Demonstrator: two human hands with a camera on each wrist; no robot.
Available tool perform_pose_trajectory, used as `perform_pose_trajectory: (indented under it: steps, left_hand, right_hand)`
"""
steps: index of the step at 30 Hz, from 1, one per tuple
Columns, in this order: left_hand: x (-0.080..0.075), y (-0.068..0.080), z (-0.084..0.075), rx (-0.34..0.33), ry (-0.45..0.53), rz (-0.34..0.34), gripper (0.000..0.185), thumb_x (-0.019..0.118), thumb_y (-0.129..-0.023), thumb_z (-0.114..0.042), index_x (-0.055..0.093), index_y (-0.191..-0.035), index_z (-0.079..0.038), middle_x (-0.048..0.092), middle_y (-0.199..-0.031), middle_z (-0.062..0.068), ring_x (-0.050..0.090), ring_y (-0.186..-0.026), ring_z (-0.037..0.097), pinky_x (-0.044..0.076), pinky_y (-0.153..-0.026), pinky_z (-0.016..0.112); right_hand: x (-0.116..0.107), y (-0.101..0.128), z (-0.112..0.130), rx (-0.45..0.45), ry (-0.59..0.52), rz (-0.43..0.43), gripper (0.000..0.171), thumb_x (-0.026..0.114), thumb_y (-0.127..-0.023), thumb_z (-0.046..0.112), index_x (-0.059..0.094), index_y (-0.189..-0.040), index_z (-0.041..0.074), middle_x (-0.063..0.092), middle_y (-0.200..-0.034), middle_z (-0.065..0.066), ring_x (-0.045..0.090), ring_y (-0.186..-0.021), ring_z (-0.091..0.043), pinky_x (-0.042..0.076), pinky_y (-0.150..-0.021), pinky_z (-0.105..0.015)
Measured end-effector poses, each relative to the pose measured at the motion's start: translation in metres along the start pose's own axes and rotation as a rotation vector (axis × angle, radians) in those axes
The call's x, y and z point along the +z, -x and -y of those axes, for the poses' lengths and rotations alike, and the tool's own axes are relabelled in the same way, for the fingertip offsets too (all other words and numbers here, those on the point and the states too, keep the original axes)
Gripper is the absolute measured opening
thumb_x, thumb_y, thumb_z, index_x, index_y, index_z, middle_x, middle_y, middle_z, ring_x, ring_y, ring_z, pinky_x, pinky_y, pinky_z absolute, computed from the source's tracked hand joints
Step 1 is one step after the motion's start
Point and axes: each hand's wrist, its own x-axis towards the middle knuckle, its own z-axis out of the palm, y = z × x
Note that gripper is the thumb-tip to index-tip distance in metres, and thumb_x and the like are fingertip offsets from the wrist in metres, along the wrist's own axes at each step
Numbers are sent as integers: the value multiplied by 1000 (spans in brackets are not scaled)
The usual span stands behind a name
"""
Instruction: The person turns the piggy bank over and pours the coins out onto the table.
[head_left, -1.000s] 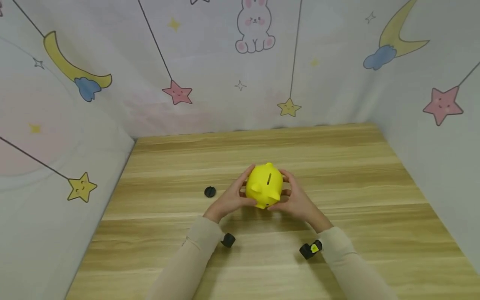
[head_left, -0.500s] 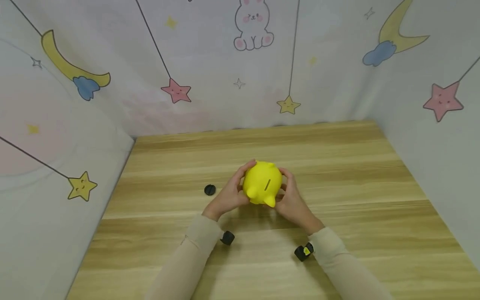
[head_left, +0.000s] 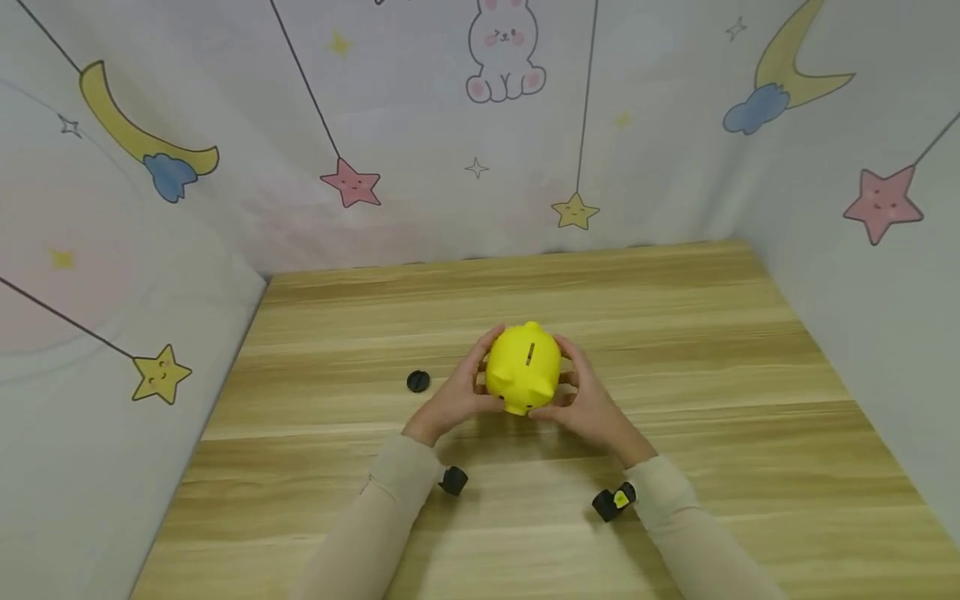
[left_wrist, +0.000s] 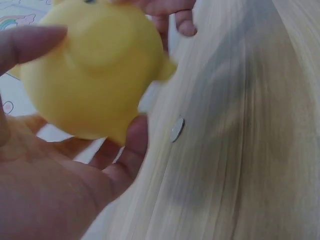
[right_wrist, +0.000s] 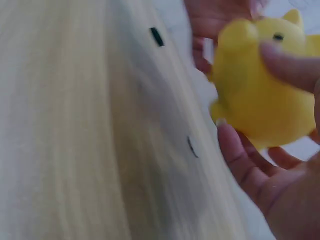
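Observation:
Both hands hold a yellow piggy bank (head_left: 522, 367) from its two sides, raised over the wooden table (head_left: 675, 350). In the head view its coin slot faces up and its snout points toward the person. My left hand (head_left: 457, 398) grips its left side, thumb near the face and fingers around the back. On the opposite side my right hand (head_left: 597, 410) holds it the same way. A coin (left_wrist: 177, 130) lies on the table beneath the bank in the left wrist view; the hands and bank hide it from the head view.
A round black plug (head_left: 418, 382) lies on the table left of the left hand. Fabric walls (head_left: 420, 217) printed with stars and moons stand at the back and both sides. Small black cameras (head_left: 453, 481) hang by the sleeves.
Half a second ago the piggy bank was tipped over with its slot turned to the right; now it is back with the slot on top. Both hands have kept hold of it throughout.

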Motion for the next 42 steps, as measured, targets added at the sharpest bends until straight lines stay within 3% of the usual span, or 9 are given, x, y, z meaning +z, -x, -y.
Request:
perform_pose_trajectory:
  steps: [6, 10, 15, 20, 23, 25, 30, 35, 42]
  left_hand:
    - [3, 1, 2, -249, 26, -31, 80, 66, -94, -46, 22, -156, -24, 41, -141, 12, 57, -107, 30, 51, -87, 46]
    - [11, -1, 2, -332, -8, -100, 75, 47, -96, -65, 34, -145, -11, 53, -114, 16, 60, -86, 28, 55, -75, 41]
    - [20, -2, 2, -390, -61, -171, 81, 34, -93, -76, 53, -116, -2, 56, -79, 14, 53, -61, 22, 56, -59, 40]
    - [23, -1, 1, -427, -82, -193, 86, 31, -88, -82, 57, -112, -3, 58, -76, 14, 53, -58, 21, 57, -59, 42]
    - [22, -1, 0, -422, -79, -183, 85, 33, -89, -80, 56, -118, -4, 59, -83, 14, 56, -65, 22, 57, -61, 40]
    - [20, -2, -1, -400, -60, -161, 83, 36, -91, -78, 53, -130, -7, 59, -92, 15, 57, -73, 24, 57, -65, 41]
    - [15, -4, -2, -315, -5, -115, 79, 53, -94, -63, 28, -156, -21, 52, -128, 12, 58, -102, 25, 52, -88, 45]
    - [11, 1, -1, -206, 14, -125, 85, 76, -88, -36, 25, -156, -34, 41, -145, 8, 58, -111, 28, 49, -94, 45]
    - [13, 3, -5, -81, -3, -101, 97, 85, -80, -16, 25, -156, -27, 31, -152, 6, 54, -115, 30, 49, -94, 46]
  right_hand:
    - [-14, -7, 4, 144, -60, 114, 78, 63, -99, 26, 16, -159, 10, 40, -145, -24, 60, -87, -38, 57, -67, -43]
    - [-14, -11, 6, 213, -16, 122, 58, 39, -107, 42, 36, -146, -2, 61, -103, -29, 59, -67, -40, 55, -58, -47]
    - [-11, -14, 10, 319, 47, 96, 77, 18, -102, 65, 57, -103, -1, 62, -69, -18, 61, -54, -29, 53, -46, -42]
    - [-10, -15, 11, 408, 42, 93, 85, 17, -96, 75, 59, -102, 1, 63, -69, -16, 61, -53, -25, 53, -44, -37]
    - [-13, -16, 13, 407, 12, 123, 85, 21, -96, 75, 59, -105, -1, 64, -74, -21, 63, -59, -32, 54, -47, -39]
    - [-17, -17, 14, 373, -20, 149, 79, 26, -99, 69, 56, -121, 0, 64, -86, -24, 64, -68, -38, 56, -51, -44]
    - [-29, -16, 14, 250, -114, 165, 70, 56, -102, 37, 21, -157, 11, 46, -138, -28, 64, -90, -42, 56, -71, -57]
    - [-36, -13, 7, 98, -170, 178, 88, 76, -89, 13, 22, -158, 18, 27, -157, -20, 58, -112, -38, 55, -83, -49]
    - [-40, -9, 5, 4, -226, 207, 103, 82, -79, 1, 18, -158, 11, 20, -162, -12, 47, -125, -46, 53, -90, -42]
